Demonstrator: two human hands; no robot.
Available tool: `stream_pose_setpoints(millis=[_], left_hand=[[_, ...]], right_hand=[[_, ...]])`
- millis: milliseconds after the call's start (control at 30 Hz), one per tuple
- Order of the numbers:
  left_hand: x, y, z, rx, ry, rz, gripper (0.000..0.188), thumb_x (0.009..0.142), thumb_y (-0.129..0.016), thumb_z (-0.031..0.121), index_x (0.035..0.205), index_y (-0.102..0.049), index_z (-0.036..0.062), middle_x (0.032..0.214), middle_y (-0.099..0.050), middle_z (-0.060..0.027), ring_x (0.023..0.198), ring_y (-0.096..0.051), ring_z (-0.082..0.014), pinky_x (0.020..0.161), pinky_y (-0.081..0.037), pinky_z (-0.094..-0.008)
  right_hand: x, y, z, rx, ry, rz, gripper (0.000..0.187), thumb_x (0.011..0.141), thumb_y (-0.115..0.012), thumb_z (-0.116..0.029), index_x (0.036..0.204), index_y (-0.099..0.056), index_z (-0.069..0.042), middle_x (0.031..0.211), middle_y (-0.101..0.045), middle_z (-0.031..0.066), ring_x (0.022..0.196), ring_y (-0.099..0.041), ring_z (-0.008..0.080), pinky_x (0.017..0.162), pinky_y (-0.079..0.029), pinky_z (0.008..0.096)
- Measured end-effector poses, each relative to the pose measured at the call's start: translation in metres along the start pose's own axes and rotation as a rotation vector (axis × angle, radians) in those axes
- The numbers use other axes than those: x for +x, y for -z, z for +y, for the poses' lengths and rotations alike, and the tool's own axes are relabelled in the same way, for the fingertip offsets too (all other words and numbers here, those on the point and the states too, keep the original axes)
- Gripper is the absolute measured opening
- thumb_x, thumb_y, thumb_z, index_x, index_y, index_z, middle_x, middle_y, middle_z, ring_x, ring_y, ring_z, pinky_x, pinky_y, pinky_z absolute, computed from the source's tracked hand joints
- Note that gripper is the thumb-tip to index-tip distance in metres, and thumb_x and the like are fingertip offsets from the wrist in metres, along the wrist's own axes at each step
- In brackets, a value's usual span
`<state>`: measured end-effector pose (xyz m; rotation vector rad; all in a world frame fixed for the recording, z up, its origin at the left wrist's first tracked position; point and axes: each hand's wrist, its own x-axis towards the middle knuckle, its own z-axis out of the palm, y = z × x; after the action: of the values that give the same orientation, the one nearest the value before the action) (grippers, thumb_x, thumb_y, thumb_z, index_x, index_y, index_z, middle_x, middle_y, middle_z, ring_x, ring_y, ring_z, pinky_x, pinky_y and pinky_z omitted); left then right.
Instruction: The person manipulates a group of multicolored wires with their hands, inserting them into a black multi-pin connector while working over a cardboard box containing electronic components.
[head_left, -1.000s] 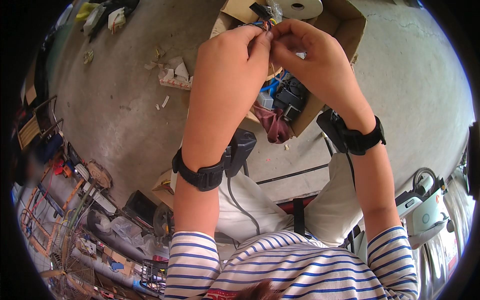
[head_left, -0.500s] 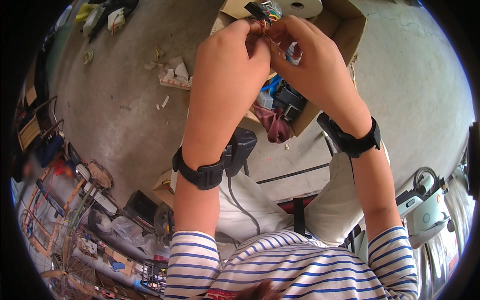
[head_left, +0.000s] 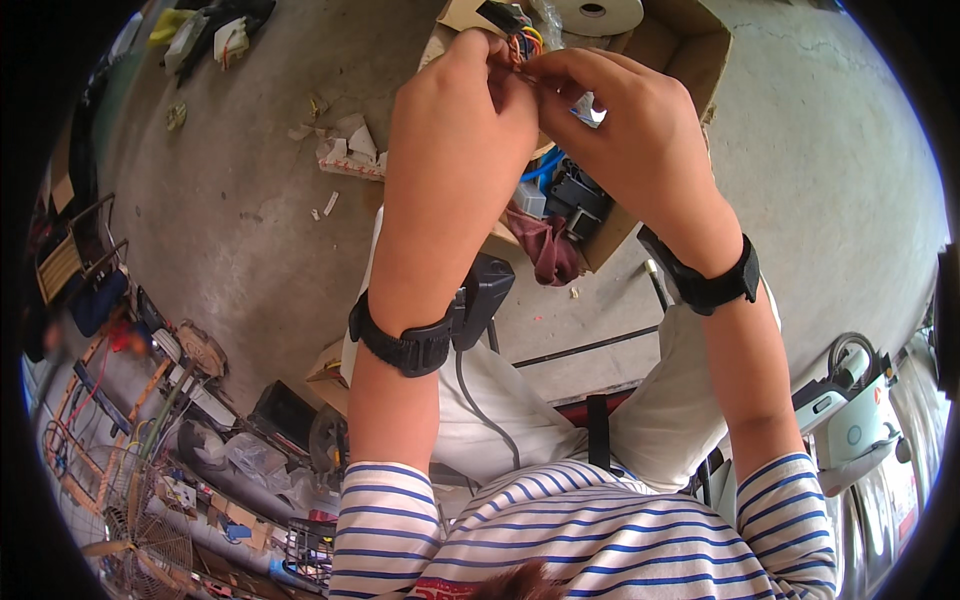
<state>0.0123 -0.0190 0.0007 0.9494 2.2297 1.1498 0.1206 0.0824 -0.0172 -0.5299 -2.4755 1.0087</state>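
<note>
A bundle of coloured wires with a black connector at its far end is held up over a cardboard box. My left hand is closed on the wires from the left, its thumb and fingers pressed together. From the right, my right hand pinches the same wires close beside the left fingertips. The wire ends between the fingers are mostly hidden. Beneath the hands, the cardboard box holds a white spool, black parts, a blue cable and a dark red cloth.
Torn packaging scraps lie on the concrete floor left of the box. Further left are a standing fan, plastic bags and cluttered shelving. A white machine stands at the right. Black straps circle both my forearms.
The wires and black connector have shifted slightly left. My right hand has moved a little down and left, its fingers now flatter. The left hand stays nearly in place.
</note>
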Motion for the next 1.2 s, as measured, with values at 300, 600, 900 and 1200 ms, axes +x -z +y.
stream_pose_setpoints(millis=[300,600,900,1200], left_hand=[[0.0,-0.001,0.003,0.049,-0.034,-0.003,0.012,0.08,-0.059,0.007,0.084,-0.057,-0.0043,0.076,-0.064,-0.0225,0.071,-0.063,-0.0401,0.064,-0.05,-0.0433],[-0.002,0.004,0.009,0.117,0.027,-0.062,0.016,0.08,-0.059,0.011,0.085,-0.057,-0.0042,0.076,-0.064,-0.0216,0.074,-0.063,-0.0397,0.067,-0.05,-0.0436],[-0.001,0.001,-0.007,-0.055,-0.012,-0.035,0.014,0.084,-0.056,0.008,0.09,-0.057,-0.0042,0.08,-0.064,-0.0228,0.077,-0.062,-0.0409,0.068,-0.049,-0.0447],[-0.003,0.002,0.001,0.129,-0.039,-0.142,0.012,0.085,-0.053,0.007,0.09,-0.055,-0.0034,0.08,-0.062,-0.0234,0.079,-0.06,-0.0422,0.07,-0.048,-0.0481]], right_hand=[[-0.001,-0.002,-0.004,0.093,-0.077,0.04,0.017,0.081,-0.06,-0.012,0.094,-0.065,-0.003,0.077,-0.064,0.0147,0.067,-0.062,0.0346,0.059,-0.05,0.0404],[0.004,0.008,-0.013,0.036,-0.182,-0.043,0.02,0.081,-0.063,-0.002,0.101,-0.064,-0.003,0.091,-0.067,0.0067,0.076,-0.064,0.0164,0.062,-0.048,0.0258],[0.003,0.005,-0.009,0.338,-0.368,-0.083,0.02,0.088,-0.064,-0.013,0.103,-0.065,0.0,0.088,-0.07,0.0041,0.079,-0.065,0.0099,0.071,-0.05,0.0248],[-0.002,0.0,-0.002,0.154,-0.204,-0.024,0.017,0.082,-0.061,-0.015,0.081,-0.061,0.002,0.071,-0.064,0.0155,0.064,-0.061,0.036,0.059,-0.049,0.0403]])
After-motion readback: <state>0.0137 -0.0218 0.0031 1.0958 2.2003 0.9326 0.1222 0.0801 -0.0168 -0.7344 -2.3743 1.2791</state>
